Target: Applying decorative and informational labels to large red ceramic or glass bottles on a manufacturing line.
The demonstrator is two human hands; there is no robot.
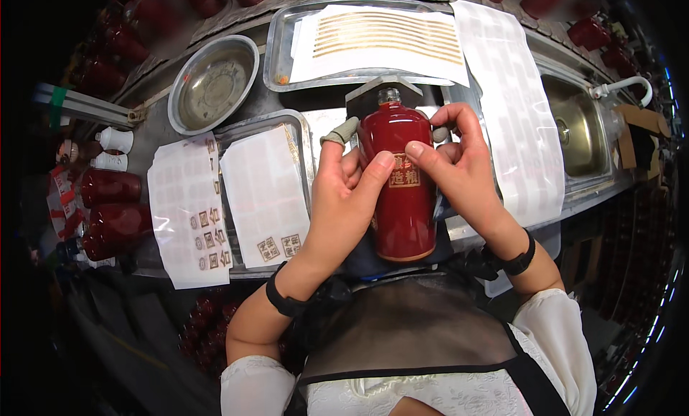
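A glossy dark red bottle [406, 226] with a clear glass neck lies tilted in front of me, its base toward my body. On its front sits a square gold-lettered decal [405, 172]. My left hand [343, 201] grips the bottle's left side, with its thumb at the decal's upper left corner. From the other side my right hand [466, 168] holds it, thumb pressed near the decal's upper right. A pale finger cot [340, 132] covers a left fingertip. Behind the bottle's neck stands an angled metal rest [359, 93], partly hidden by the bottle.
Decal sheets [179, 201] and a second stack [258, 194] lie at left. A metal basin [244, 86] stands beyond them. Gold-striped sheets [387, 68] rest on a tray [278, 39]. Long white paper [509, 115] lies beside the sink [599, 140]. More red bottles [118, 226] lie far left.
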